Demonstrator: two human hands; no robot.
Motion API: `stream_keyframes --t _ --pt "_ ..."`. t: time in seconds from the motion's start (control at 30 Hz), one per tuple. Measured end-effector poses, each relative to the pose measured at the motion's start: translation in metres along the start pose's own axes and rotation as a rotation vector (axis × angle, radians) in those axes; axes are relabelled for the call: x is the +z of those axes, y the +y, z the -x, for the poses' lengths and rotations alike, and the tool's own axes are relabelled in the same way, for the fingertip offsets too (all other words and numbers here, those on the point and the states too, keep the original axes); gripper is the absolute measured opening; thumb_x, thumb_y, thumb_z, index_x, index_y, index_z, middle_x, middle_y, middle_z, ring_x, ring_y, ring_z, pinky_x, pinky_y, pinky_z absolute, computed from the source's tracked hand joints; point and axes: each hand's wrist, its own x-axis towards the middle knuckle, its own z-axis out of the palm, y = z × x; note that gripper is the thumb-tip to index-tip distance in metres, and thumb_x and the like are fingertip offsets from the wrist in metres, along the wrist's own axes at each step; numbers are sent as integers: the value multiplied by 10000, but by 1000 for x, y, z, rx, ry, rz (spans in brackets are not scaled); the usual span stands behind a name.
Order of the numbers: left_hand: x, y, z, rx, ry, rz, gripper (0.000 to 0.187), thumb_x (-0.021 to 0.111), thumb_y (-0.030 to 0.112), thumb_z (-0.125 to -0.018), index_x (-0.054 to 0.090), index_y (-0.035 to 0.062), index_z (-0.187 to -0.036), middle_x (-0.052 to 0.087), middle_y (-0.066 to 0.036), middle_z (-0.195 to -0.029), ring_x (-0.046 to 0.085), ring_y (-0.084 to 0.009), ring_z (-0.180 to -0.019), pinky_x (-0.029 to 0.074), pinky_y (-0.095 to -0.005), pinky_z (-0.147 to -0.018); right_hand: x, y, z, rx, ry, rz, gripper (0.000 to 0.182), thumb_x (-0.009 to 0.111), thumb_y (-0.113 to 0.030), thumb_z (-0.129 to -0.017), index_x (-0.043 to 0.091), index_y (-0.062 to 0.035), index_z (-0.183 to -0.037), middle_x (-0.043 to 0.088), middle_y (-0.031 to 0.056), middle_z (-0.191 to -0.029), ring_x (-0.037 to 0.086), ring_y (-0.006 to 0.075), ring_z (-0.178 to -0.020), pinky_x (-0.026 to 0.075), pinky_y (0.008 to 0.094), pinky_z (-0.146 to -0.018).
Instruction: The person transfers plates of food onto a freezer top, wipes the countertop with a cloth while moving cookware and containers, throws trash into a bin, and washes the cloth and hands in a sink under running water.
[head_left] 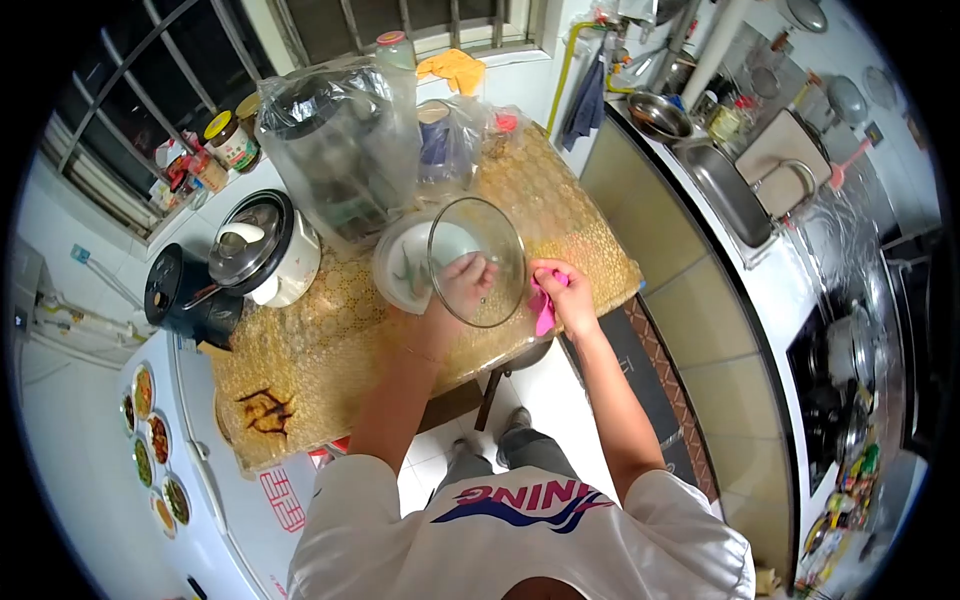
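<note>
A clear round glass lid with a dark rim is held tilted above the front of the table. My left hand is behind it, seen through the glass, with its fingers curled together at the lid's middle. The exact grip, perhaps on a knob, does not show clearly. To the right of the lid, my right hand pinches a bright pink cloth that hangs down from the fingers. Just left of the lid, a white bowl with a green pattern stands on the table, partly hidden by the glass.
The table has a patterned golden cover. A plastic-covered appliance and a bagged jar stand at the back, a white electric pot at left. A refrigerator is at lower left; a counter with a sink is right.
</note>
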Motion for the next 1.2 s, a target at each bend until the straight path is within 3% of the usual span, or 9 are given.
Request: stream_keyframes --t 0.2,0.27,0.33,0.67,0.73,0.8,0.93,1.07,1.2 --pt "10 -26 20 -248 -130 343 162 574 67 -889 559 -7 -1032 596 -101 -922 530 -135 -744 472 -238 -678 -27 9 55 201 222 33 238 619 -203 -883 624 11 -986 600 17 -736 538 83 -580 457 212 -546" --pt "10 -22 19 -309 -206 394 144 556 77 -901 559 -6 -1019 588 -106 -928 522 -130 -742 465 -220 -673 -26 -2 70 297 -9 -385 237 609 -203 -888 622 14 -983 609 26 -774 563 104 -612 481 229 -574" --pt "22 -36 24 -458 -418 430 143 543 98 -911 560 -6 -1009 581 -109 -930 515 -141 -738 462 -220 -680 -39 7 102 249 104 -487 215 597 -171 -891 616 14 -997 616 37 -820 588 125 -686 501 249 -647" --pt "87 -98 55 -655 -424 100 262 564 182 -912 571 -11 -1089 625 -105 -954 558 -125 -744 448 -199 -646 -109 15 203 -13 283 -794 218 603 -121 -864 598 41 -1010 611 80 -829 598 166 -751 513 313 -747" --pt "96 -137 64 -635 -193 66 237 553 139 -910 572 -14 -1090 624 -107 -952 548 -115 -737 440 -204 -634 -141 17 243 -81 369 -803 217 608 -119 -860 600 43 -1005 610 79 -821 599 165 -746 519 315 -749" --pt "119 -150 84 -446 31 -16 129 547 119 -905 566 19 -985 590 -56 -818 521 -100 -662 418 -199 -574 -163 15 280 -147 507 -770 223 616 -128 -857 601 44 -998 609 75 -819 600 163 -748 525 306 -741" --pt "186 -160 126 21 -291 -471 126 545 145 -918 555 29 -966 550 -12 -778 475 -64 -616 398 -193 -544 -192 -8 351 -187 665 -720 192 608 -125 -865 602 23 -988 604 37 -812 586 122 -739 501 268 -728" --pt "278 -188 175 265 -762 -822 234 626 100 -861 598 7 -1073 540 -3 -819 480 -59 -659 418 -181 -606 -230 -1 405 -250 744 -660 145 587 -115 -878 583 7 -957 605 44 -811 591 124 -739 501 264 -717" --pt "362 -263 251 430 -964 -1095 245 699 107 -773 634 26 -995 548 -71 -816 510 -146 -612 451 -259 -597 -281 0 496 -291 889 -688 120 589 -106 -876 572 -3 -935 600 47 -796 590 131 -716 500 255 -695"
